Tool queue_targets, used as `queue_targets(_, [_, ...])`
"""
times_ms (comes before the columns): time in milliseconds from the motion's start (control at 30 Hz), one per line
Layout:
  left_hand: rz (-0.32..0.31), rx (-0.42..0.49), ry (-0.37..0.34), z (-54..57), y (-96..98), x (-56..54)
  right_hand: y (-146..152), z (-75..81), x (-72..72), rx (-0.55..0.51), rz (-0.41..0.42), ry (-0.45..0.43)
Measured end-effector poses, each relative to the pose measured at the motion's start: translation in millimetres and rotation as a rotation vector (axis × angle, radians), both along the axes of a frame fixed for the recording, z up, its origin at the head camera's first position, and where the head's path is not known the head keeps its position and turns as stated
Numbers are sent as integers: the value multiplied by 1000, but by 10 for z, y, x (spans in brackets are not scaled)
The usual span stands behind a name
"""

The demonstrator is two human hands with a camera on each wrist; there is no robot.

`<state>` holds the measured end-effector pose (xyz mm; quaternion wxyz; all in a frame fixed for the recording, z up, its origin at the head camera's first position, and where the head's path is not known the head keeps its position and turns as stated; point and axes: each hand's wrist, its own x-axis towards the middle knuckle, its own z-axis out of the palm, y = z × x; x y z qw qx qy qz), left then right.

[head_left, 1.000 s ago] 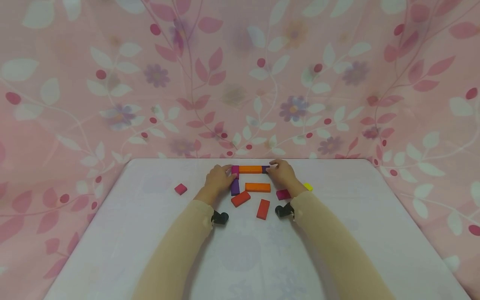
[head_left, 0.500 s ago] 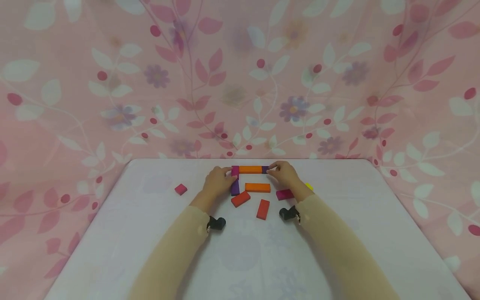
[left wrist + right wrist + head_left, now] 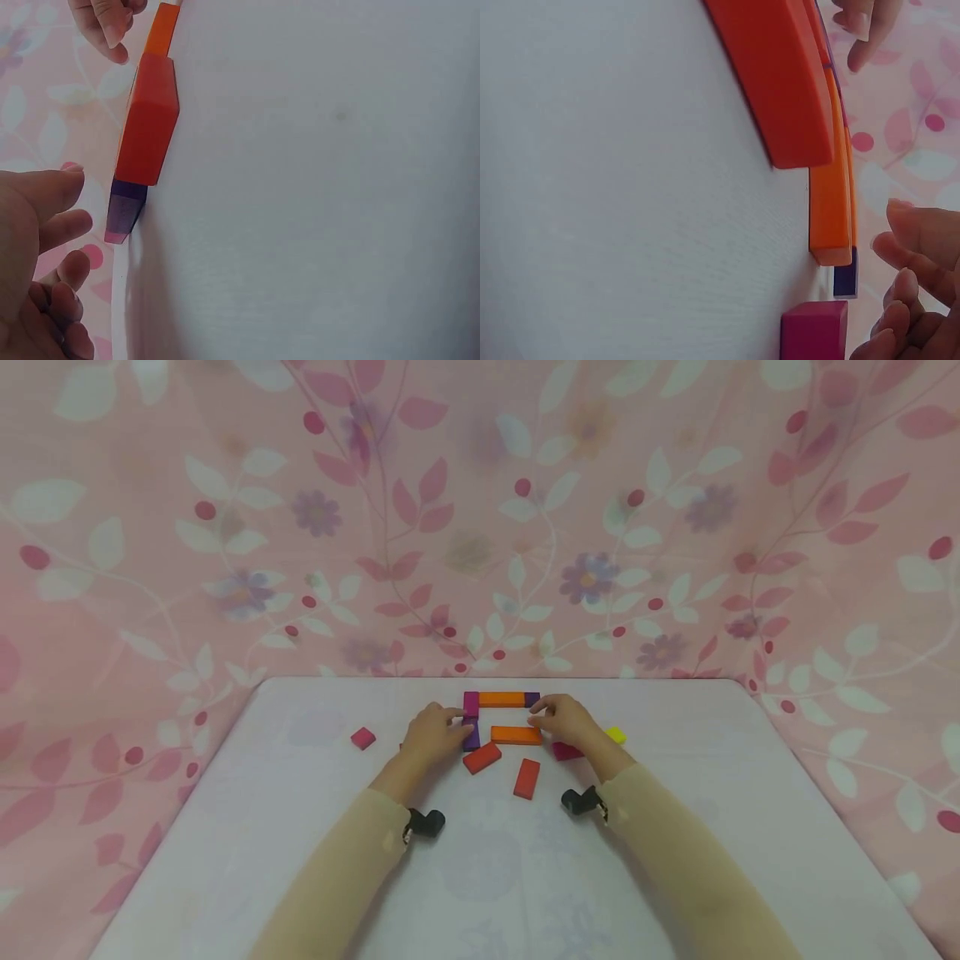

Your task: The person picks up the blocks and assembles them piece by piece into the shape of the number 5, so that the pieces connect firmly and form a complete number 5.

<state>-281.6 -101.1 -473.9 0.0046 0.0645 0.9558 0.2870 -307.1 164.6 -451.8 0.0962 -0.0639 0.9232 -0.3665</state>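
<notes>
My left hand [image 3: 435,732] hovers beside a magenta block [image 3: 471,705] and a purple block [image 3: 471,740], its fingers relaxed; in the left wrist view no block lies between them. My right hand [image 3: 567,720] is above the right end of a loose orange block [image 3: 513,736]. The right wrist view shows its fingers loosely bent and holding nothing. At the back, another orange block [image 3: 502,699] joins the magenta block at its left end and a small purple block [image 3: 532,699] at its right. The lower purple block continues the left side toward the front.
Two red blocks [image 3: 527,779] lie in front of the loose orange one. A magenta block [image 3: 567,752] and a yellow block [image 3: 616,735] sit partly behind the right arm. A pink block [image 3: 363,738] lies far left. A floral curtain [image 3: 480,527] rises behind the table.
Both hands have drawn back toward the front, leaving the magenta block and the small purple block at the back. The blocks look unmoved.
</notes>
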Motion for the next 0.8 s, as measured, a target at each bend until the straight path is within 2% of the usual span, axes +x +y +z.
queue_targets(267, [-25,-31,-7,17,-20,99,-29,-47,99,19,28,-28])
queue_targets(533, [-44,-96,-5,5,-38,113,-25,-74,135,30,57,-16])
queue_targets(800, [-79,-170,-62,60,-16,145,-38,-84,124,59,61,-51])
